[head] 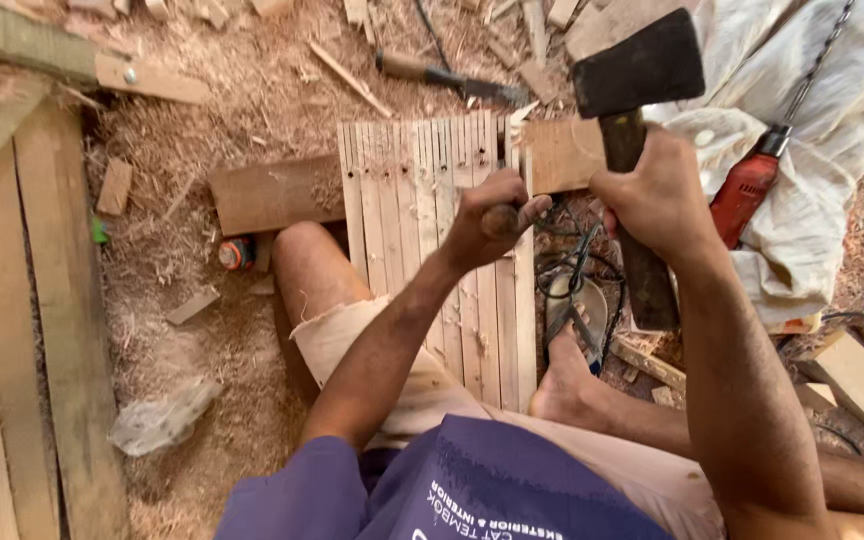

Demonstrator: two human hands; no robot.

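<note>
Sawdust and wood scraps cover the floor [202,300], where the left hand [492,225] closes around a chisel handle [500,220] standing on a slatted wooden panel [422,200], while the right hand [657,195] grips a raised hatchet [632,90].

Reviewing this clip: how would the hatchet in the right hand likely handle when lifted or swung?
The hatchet probably feels top-heavy: its dark metal head is bulky next to the slim wooden handle. It looks stiff throughout, not fragile. The right hand grips close under the head, which likely eases control. The left hand holds a chisel on the slatted wooden panel.
</note>
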